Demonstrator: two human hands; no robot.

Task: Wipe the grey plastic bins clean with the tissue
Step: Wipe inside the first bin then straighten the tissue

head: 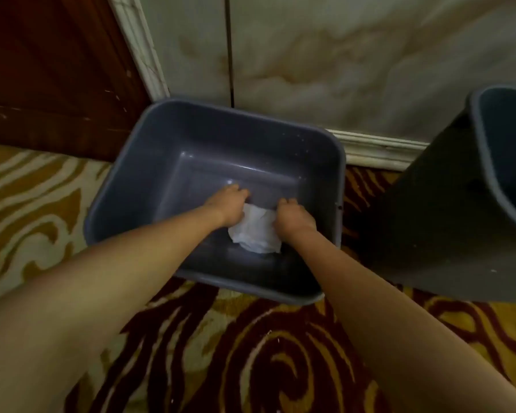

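Observation:
A grey rectangular plastic bin [191, 135] sits on the carpet against the wall. Both my arms reach down into it. A crumpled white tissue [255, 231] lies on the bin's floor between my hands. My left hand [230, 204] grips the tissue's left edge, fingers curled toward the bottom. My right hand [292, 214] holds its right edge, knuckles up. A second grey bin [483, 150] stands at the right, tilted, with only part of its rim and inside in view.
A marbled wall [340, 55] with a white baseboard [376, 149] runs behind the bins. A dark wooden door [51, 70] is at the back left. Patterned gold and maroon carpet [236, 353] covers the floor around both bins.

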